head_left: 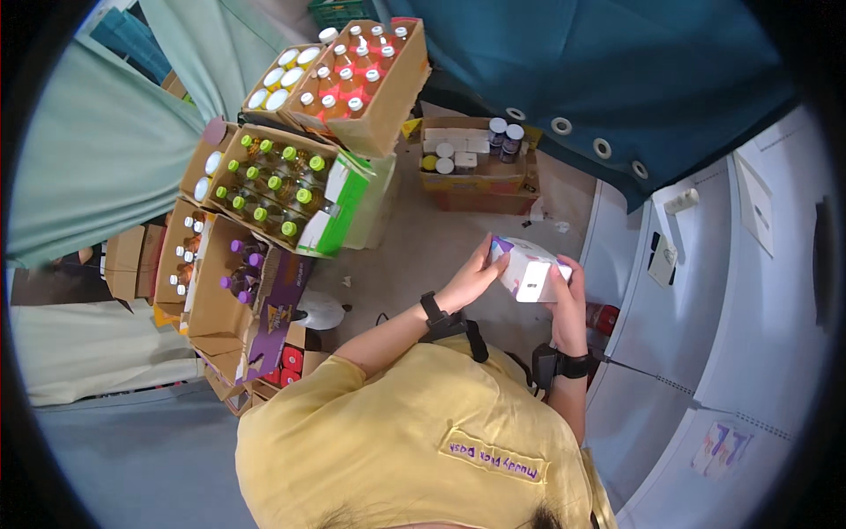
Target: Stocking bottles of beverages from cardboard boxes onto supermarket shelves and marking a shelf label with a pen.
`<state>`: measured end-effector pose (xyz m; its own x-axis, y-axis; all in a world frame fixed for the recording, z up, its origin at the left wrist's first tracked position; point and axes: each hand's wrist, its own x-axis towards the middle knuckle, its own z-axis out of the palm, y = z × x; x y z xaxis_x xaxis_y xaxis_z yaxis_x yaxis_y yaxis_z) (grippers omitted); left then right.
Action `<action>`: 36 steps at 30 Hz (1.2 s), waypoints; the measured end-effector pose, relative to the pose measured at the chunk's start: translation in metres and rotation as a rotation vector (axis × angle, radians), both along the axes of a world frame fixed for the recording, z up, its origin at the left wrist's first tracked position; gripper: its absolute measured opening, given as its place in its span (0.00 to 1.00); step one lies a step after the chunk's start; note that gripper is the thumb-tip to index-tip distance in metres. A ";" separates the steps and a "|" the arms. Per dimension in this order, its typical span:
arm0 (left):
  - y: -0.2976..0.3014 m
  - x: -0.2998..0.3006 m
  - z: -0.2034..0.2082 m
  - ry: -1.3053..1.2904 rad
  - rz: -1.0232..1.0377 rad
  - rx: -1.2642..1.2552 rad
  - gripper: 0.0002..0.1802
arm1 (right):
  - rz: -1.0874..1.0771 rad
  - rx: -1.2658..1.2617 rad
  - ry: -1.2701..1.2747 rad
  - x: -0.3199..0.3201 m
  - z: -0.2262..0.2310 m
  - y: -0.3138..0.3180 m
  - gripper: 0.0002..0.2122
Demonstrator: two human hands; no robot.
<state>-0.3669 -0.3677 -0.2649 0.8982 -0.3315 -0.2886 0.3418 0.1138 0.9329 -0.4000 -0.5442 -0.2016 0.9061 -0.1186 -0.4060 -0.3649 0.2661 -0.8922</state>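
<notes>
Both of my hands hold a small white carton (529,269) with purple print in front of my chest. My left hand (471,278) grips its left end, fingers curled over the top edge. My right hand (567,295) clasps its right side from below. Each wrist wears a black strap. My yellow shirt fills the lower part of the view.
Open cardboard boxes of bottles stand to the left: orange drinks with white caps (352,79), green-capped bottles (273,189), purple-capped bottles (242,269). A smaller box of jars (476,159) sits ahead. A white cabinet (705,291) is at the right, a dark blue curtain (617,70) behind.
</notes>
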 end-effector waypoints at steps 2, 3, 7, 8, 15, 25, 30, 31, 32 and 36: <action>0.016 0.010 -0.010 0.007 0.014 0.018 0.38 | 0.015 0.003 0.010 0.017 -0.009 0.015 0.18; 0.023 0.015 -0.015 -0.079 -0.006 0.211 0.38 | 0.023 0.003 0.016 0.024 -0.012 0.021 0.17; 0.039 0.031 -0.026 -0.137 -0.086 0.428 0.37 | 0.034 0.001 -0.032 0.049 -0.030 0.040 0.16; 0.042 0.035 -0.028 -0.124 -0.080 0.427 0.37 | 0.043 0.000 -0.021 0.057 -0.031 0.043 0.16; 0.038 0.078 -0.026 -0.156 0.006 0.453 0.31 | 0.045 0.055 0.076 0.119 -0.055 0.048 0.17; 0.023 0.183 -0.060 -0.091 0.180 0.654 0.27 | 0.194 0.056 0.138 0.247 -0.120 0.037 0.18; 0.013 0.239 -0.086 -0.006 0.229 0.707 0.26 | 0.296 0.018 0.208 0.309 -0.155 0.031 0.19; 0.013 0.250 -0.092 0.029 0.220 0.700 0.26 | 0.315 -0.009 0.215 0.320 -0.161 0.030 0.19; 0.014 0.261 -0.097 0.064 0.213 0.696 0.25 | 0.324 -0.006 0.229 0.330 -0.168 0.031 0.19; 0.007 0.286 -0.146 0.037 0.316 0.690 0.25 | 0.344 0.007 0.234 0.367 -0.211 0.031 0.18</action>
<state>-0.0807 -0.3602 -0.4107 0.9063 0.2064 -0.3688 0.4220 -0.3942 0.8164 -0.0326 -0.5132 -0.4130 0.7758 0.1789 -0.6051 -0.6261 0.0991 -0.7734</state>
